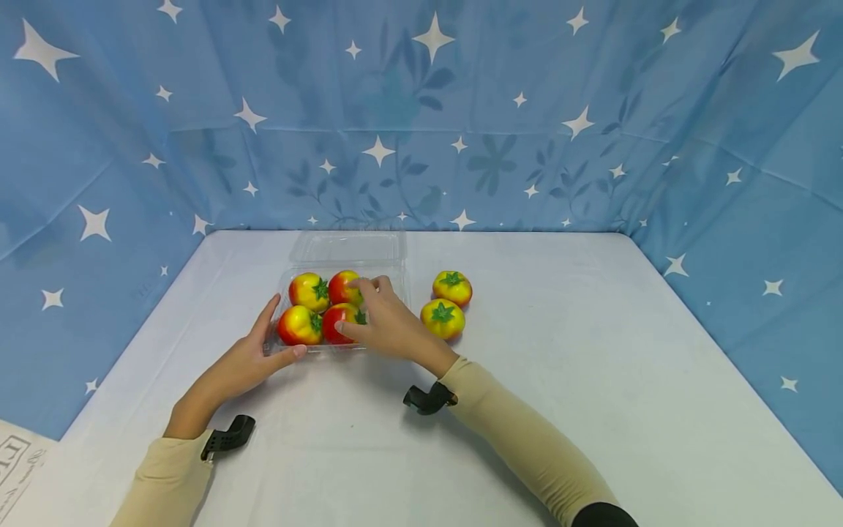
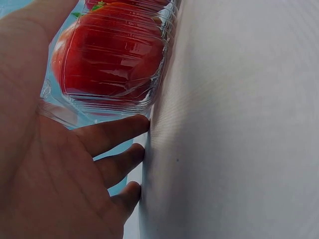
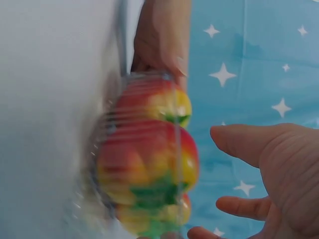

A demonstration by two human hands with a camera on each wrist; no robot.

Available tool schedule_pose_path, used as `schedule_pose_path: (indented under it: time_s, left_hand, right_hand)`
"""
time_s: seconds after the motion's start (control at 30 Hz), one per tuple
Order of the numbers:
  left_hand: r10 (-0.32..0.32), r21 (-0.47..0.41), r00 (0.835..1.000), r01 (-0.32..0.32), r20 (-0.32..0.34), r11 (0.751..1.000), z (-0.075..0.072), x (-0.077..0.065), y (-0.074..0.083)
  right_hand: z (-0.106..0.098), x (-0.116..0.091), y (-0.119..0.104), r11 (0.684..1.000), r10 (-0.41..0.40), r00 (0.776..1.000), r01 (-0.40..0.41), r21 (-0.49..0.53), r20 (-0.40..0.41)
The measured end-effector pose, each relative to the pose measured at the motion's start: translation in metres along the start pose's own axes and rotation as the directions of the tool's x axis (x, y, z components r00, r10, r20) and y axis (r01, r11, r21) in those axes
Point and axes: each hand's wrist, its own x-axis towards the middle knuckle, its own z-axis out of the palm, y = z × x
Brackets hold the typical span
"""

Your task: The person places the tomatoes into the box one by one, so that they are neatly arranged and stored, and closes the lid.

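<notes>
A red-and-yellow fruit [image 1: 333, 318] sits near right in the clear box [image 1: 396, 272], whose long axis runs sideways, just beneath my nearer right hand [image 1: 388, 322], fingers parted, empty. My left hand [image 1: 240, 366], fingers loosely extended, frames the left corner.

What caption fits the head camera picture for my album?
Left hand at an open clear box of four fruits, right hand over it, two more fruits on the white table.

Staged, curtained-off recording nook: blue star-and-leaf-print curtain [image 1: 421, 95] encloses back and both sides of white-clothed desk [image 1: 593, 351]; black wrist-worn cameras [image 1: 229, 436] on both sleeves [image 1: 527, 439]. Room beyond hidden; home or lab, cannot tell.
</notes>
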Motion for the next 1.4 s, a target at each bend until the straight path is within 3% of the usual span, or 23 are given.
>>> schedule_pose_path:
  time_s: [0.2, 0.83, 1.07, 1.4]
  left_hand:
    - [0.012, -0.005, 1.0, -0.012, -0.001, 1.0, 0.0, -0.001, 0.0]
    - [0.013, -0.011, 1.0, -0.013, 0.012, 1.0, -0.001, 0.0, -0.002]
    - [0.01, -0.006, 1.0, -0.01, 0.005, 1.0, -0.001, 0.0, 0.0]
    - [0.007, -0.002, 1.0, -0.007, 0.009, 1.0, -0.001, -0.001, 0.001]
  right_hand:
    - [-0.022, 0.001, 0.006, 0.999, 0.0, 1.0, 0.0, 0.053, -0.012]
    - [-0.098, -0.007, 0.043, 0.997, 0.032, 0.995, -0.025, 0.071, -0.09]
    - [-0.119, -0.01, 0.068, 0.995, 0.036, 0.995, -0.026, 0.097, -0.095]
    - [-0.133, -0.014, 0.109, 0.986, 0.11, 0.993, -0.102, 0.131, -0.052]
